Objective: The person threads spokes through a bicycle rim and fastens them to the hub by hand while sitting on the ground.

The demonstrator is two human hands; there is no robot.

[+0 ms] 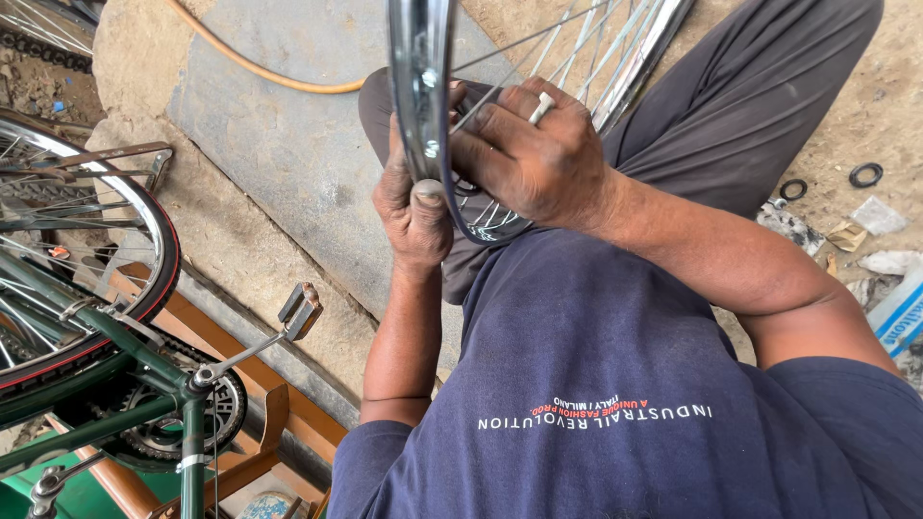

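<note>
We've got the bare wheel rim (423,86) stood on edge over our lap, close in front of the chest. Left hand (413,207) is wrapped round the rim from below, thumb pressed flat on the outer face, fingers curled shut behind it. Right hand (538,154) comes over the top, fingers closed down onto the spokes (577,58) just inside the rim, w/ a small pale bit (544,106) poking up between the knuckles; can't tell what it is.

To do this well, we'd judge: keep the left grip firm so the rim doesn't roll or twist, brace it vs. the thighs, work one spoke at a time, and keep fingertips out from btwn crossing spokes.

Further out: we sit on a grey concrete slab (279,125), rough and sloping, w/ an orange hose (260,72) lying across it. To the left stands a green bicycle (144,384), its pedal (300,309), chainring and red-walled tyre (154,269) near. To the right, dirt ground w/ black rubber rings (865,175), scraps of paper and a blue-and-white box (899,312).
</note>
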